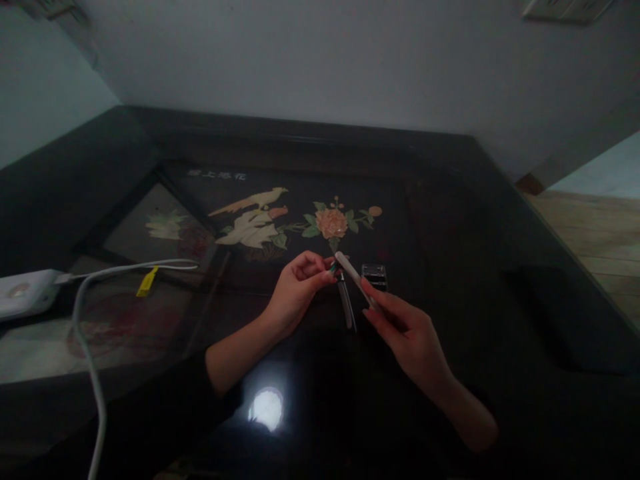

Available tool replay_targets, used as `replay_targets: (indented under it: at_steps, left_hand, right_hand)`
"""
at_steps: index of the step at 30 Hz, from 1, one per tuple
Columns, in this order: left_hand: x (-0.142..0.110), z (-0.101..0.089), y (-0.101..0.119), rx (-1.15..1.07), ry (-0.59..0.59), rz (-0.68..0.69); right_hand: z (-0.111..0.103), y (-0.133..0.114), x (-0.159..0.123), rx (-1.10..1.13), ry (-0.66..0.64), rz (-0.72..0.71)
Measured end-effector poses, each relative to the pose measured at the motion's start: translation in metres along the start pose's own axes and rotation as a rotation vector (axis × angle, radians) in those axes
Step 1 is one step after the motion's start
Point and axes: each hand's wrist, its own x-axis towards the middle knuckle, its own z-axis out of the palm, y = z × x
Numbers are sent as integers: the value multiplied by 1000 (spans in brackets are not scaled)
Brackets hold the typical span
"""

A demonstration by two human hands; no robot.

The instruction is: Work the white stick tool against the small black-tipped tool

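My left hand (299,288) is raised over the glossy black table, thumb and forefinger pinched together. A small greenish thing (333,266) shows at those fingertips, too small to name. My right hand (407,330) grips a slim, pale, flat stick with a rounded end (350,268) between thumb and fingers. The stick slants up to the left, its tip close by the left fingertips; whether they touch is unclear. Below, between the hands, is a dark, narrow, slightly curved shiny piece (346,305). A small shiny box-like thing (374,275) lies just beyond the right fingers.
The black table (310,147) bears a picture of birds and a peony. At left lie a white device (27,293), a white cable (83,320) and a yellow tag (147,282). A dark flat object (575,317) lies at right. A wall (300,60) stands behind.
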Motion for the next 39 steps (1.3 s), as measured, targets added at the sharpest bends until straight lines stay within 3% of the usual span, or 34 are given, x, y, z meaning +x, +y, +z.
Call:
replay_targets:
  at_steps: [6, 11, 17, 24, 29, 34, 39]
  left_hand:
    - [0, 0, 1, 13, -8, 23]
    - [-1, 2, 2, 16, 1, 20]
    - [-1, 1, 1, -6, 21, 0]
    - [-1, 0, 1, 20, -8, 24]
    - [0, -1, 0, 16, -7, 20]
    - [0, 1, 1, -12, -12, 0]
    - [-2, 1, 2, -16, -43, -6]
  right_hand:
    - [2, -7, -3, 132, -78, 32]
    - [0, -7, 1, 123, -51, 103]
    - [-2, -1, 3, -1, 28, 16]
    - [1, -2, -4, 14, -54, -62]
    - [1, -5, -2, 116, -74, 21]
    - [-3, -2, 3, 86, -20, 126]
    - [-10, -10, 2, 126, 54, 132]
